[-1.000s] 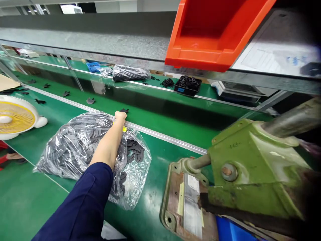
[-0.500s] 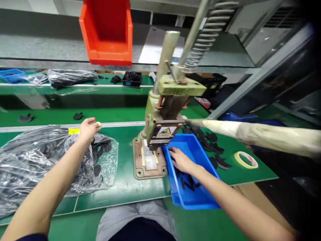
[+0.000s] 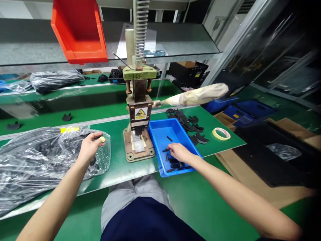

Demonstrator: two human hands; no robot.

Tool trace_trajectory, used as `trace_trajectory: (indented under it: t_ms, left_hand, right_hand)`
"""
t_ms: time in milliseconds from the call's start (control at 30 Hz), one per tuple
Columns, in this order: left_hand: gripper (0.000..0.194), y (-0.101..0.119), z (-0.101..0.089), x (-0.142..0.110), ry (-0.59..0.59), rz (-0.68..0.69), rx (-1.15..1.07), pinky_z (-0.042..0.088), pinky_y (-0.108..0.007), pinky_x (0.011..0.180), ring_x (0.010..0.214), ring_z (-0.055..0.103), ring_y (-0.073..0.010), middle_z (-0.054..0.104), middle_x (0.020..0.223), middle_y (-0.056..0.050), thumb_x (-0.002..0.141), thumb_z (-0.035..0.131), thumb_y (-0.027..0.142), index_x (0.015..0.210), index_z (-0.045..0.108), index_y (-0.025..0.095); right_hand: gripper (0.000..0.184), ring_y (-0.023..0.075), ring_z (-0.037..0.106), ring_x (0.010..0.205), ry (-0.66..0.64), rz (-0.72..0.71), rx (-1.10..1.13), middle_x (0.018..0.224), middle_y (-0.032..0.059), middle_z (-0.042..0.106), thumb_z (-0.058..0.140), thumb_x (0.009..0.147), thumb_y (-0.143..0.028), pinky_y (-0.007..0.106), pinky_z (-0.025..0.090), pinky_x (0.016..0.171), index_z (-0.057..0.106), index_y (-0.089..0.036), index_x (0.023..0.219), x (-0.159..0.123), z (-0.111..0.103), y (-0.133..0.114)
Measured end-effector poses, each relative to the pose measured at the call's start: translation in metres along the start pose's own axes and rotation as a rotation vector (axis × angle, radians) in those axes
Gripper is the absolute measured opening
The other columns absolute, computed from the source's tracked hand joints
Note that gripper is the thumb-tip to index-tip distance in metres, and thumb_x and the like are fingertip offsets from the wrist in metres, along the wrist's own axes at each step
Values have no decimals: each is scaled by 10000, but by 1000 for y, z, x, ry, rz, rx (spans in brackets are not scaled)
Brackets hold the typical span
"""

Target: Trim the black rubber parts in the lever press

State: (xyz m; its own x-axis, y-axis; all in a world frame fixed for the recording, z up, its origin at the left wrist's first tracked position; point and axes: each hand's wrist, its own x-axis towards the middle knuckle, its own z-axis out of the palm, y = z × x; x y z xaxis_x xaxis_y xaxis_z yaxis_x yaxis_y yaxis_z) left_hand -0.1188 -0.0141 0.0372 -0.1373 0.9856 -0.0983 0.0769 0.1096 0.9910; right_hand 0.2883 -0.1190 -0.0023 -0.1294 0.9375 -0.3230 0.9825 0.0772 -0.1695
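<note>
My left hand (image 3: 91,146) is over the mouth of a clear plastic bag (image 3: 22,170) holding many dark curved pieces. Its fingers are loosely bent and apart, and yellow tape wraps one fingertip. No held piece shows in it. My right hand (image 3: 179,152) reaches into a blue bin (image 3: 156,134), fingertips pinched together at a small black strip (image 3: 165,150). Several similar strips (image 3: 174,164) lie below that hand. Between my hands stands a hand press (image 3: 139,110) on a brown base plate (image 3: 127,149), with a pale metal piece (image 3: 138,146) under its ram.
The press's wrapped lever (image 3: 198,95) sticks out to the right. Loose dark curved pieces (image 3: 185,120) and a tape roll (image 3: 221,134) lie beyond the bin. An orange bin (image 3: 85,55) sits on the shelf above. Cardboard (image 3: 253,180) lies lower right.
The view has turned right, so things appear farther left. My left hand has come lower over the bag. My right hand has moved to the strips, and the lever looks shorter in view.
</note>
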Motion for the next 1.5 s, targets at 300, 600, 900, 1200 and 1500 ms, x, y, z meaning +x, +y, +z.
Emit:
trace_trajectory:
  t_ms: [300, 600, 900, 1200, 1500]
  left_hand:
    - [441, -15, 5, -36, -74, -65, 11, 591, -312, 729, 795, 709, -201, 711, 864, -41, 535, 806, 303, 935, 696, 153]
    - [452, -22, 16, -54, -151, -94, 19, 588, -339, 758, 812, 719, -220, 730, 819, -59, 547, 814, 347, 935, 701, 147]
    - [421, -25, 30, -75, -255, 11, 90, 578, -351, 751, 800, 712, -233, 747, 839, -84, 655, 803, 414, 980, 720, 160]
    - [291, -12, 79, -142, -719, 681, 89, 596, -327, 809, 974, 698, -202, 706, 1115, -109, 894, 658, 211, 1182, 692, 238]
    - [187, -37, 79, -154, -542, 937, 142, 612, -279, 817, 919, 722, -163, 743, 990, -88, 909, 620, 95, 1049, 700, 191]
  right_hand:
    - [378, 211, 627, 1083, -87, 38, -85, 1245, 100, 619, 608, 914, -412, 434, 560, 928, 593, -169, 1204, -20, 1, 4]
    - [388, 213, 626, 1087, -81, 104, -48, 1250, 101, 616, 606, 914, -416, 436, 560, 928, 588, -171, 1214, -12, 5, -2]
    - [353, 194, 639, 1032, 18, 174, 343, 1180, 75, 643, 591, 922, -430, 422, 567, 898, 606, -174, 1165, -24, -26, -18]
    - [252, 136, 647, 632, -169, -58, 1090, 680, 20, 695, 637, 792, -408, 263, 495, 589, 626, -168, 869, -72, -28, -91]
    - [354, 144, 641, 660, -135, -106, 1239, 715, 26, 698, 691, 772, -475, 291, 518, 635, 664, -164, 940, -74, 0, -107]
